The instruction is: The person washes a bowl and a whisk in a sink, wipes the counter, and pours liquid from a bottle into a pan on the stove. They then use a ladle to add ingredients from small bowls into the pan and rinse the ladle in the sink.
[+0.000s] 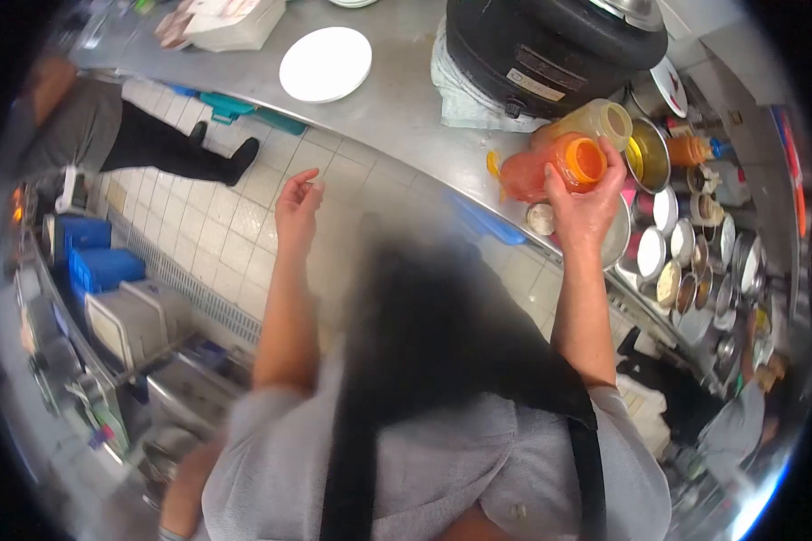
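My right hand (588,194) is wrapped round the open neck of an orange-red plastic bottle (525,174), which lies tilted at the edge of the steel counter (397,108). Against it, just behind, rests a cloudy yellowish bottle (604,123), also with an open mouth. A yellow ring-like piece (493,163) is beside the red bottle's base. Close under the bottle sits a small round container (540,218). Over the tiled floor, away from the counter, my left hand (299,198) is raised with its fingers apart and nothing in it.
A black round warmer (550,54) stands on a white cloth (464,104). White plates (325,64) lie on the counter. Many bowls and tubs (681,239) crowd the right side. One person's legs (171,144) are at left; another person (730,433) is at lower right.
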Action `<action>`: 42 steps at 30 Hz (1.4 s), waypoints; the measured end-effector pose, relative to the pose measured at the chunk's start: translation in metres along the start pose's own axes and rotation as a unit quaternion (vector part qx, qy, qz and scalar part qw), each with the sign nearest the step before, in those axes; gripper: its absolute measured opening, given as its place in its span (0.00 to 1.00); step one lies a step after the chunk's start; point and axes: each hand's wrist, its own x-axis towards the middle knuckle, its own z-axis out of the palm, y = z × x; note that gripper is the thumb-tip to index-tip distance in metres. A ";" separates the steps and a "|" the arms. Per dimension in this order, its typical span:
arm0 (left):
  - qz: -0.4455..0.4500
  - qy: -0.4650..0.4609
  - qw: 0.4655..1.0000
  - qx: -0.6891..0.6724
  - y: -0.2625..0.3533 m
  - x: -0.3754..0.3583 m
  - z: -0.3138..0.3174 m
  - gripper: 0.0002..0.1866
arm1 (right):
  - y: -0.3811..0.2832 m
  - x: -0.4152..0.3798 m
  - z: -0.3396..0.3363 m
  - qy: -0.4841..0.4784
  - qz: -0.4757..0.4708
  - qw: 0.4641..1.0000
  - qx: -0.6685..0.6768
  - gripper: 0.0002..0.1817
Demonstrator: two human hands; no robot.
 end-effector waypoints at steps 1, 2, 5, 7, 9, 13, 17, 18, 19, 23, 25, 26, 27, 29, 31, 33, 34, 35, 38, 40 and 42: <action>-0.004 -0.016 1.000 0.001 0.001 0.010 -0.003 0.15 | -0.001 -0.002 0.000 0.007 0.032 0.999 0.002 0.40; -0.007 -0.043 0.999 0.010 0.005 0.018 -0.006 0.15 | -0.003 -0.004 -0.001 0.015 0.042 0.999 -0.008 0.40; -0.023 -0.121 0.991 0.043 0.010 0.051 -0.016 0.14 | -0.006 -0.004 0.002 0.033 0.030 0.998 -0.046 0.41; -0.044 -0.165 0.983 0.069 0.009 0.069 -0.025 0.14 | -0.018 -0.013 0.002 0.081 0.016 0.991 -0.106 0.40; -0.039 -0.217 0.968 0.120 0.006 0.083 -0.033 0.14 | -0.029 -0.031 0.004 0.152 0.021 0.979 -0.132 0.36; -0.081 -0.257 0.957 0.108 0.000 0.104 -0.050 0.14 | -0.026 -0.104 0.032 0.042 0.076 0.994 -0.071 0.34; -0.107 -0.283 0.945 0.123 -0.013 0.119 -0.064 0.14 | -0.051 -0.093 0.097 -0.150 0.076 0.969 -0.183 0.40; -0.119 -0.293 0.941 0.121 -0.015 0.121 -0.066 0.14 | -0.055 -0.078 0.114 -0.192 0.088 0.952 -0.223 0.44; -0.119 -0.301 0.938 0.127 -0.017 0.123 -0.067 0.14 | -0.057 -0.064 0.133 -0.215 0.094 0.940 -0.249 0.48; -0.116 -0.324 0.920 0.186 -0.014 0.130 -0.066 0.14 | -0.042 -0.029 0.180 -0.249 0.124 0.899 -0.338 0.59; -0.117 -0.334 0.914 0.199 -0.011 0.131 -0.067 0.14 | -0.037 -0.029 0.181 -0.280 0.162 0.882 -0.344 0.61; -0.111 -0.334 0.916 0.192 -0.009 0.129 -0.068 0.14 | -0.035 -0.031 0.181 -0.314 0.192 0.862 -0.349 0.63; -0.106 -0.332 0.919 0.183 -0.009 0.128 -0.067 0.14 | -0.032 -0.035 0.181 -0.313 0.195 0.861 -0.351 0.63; -0.111 -0.341 0.916 0.178 -0.020 0.132 -0.072 0.14 | -0.032 -0.048 0.179 -0.292 0.193 0.875 -0.333 0.64; -0.116 -0.350 0.913 0.175 -0.031 0.133 -0.078 0.14 | -0.034 -0.054 0.175 -0.299 0.205 0.869 -0.336 0.64; -0.110 -0.355 0.910 0.182 -0.034 0.129 -0.076 0.14 | -0.039 -0.058 0.169 -0.306 0.218 0.863 -0.338 0.64; -0.113 -0.357 0.909 0.183 -0.036 0.127 -0.075 0.14 | -0.043 -0.058 0.164 -0.317 0.236 0.855 -0.336 0.63; -0.110 -0.364 0.908 0.178 -0.037 0.126 -0.073 0.15 | -0.046 -0.060 0.161 -0.327 0.253 0.847 -0.334 0.62; -0.107 -0.378 0.902 0.177 -0.037 0.129 -0.066 0.15 | -0.045 -0.069 0.151 -0.340 0.256 0.841 -0.333 0.62; -0.107 -0.387 0.898 0.181 -0.035 0.131 -0.059 0.15 | -0.043 -0.078 0.148 -0.342 0.255 0.835 -0.348 0.62; -0.112 -0.386 0.893 0.204 -0.030 0.132 -0.051 0.15 | -0.043 -0.086 0.142 -0.345 0.253 0.828 -0.363 0.63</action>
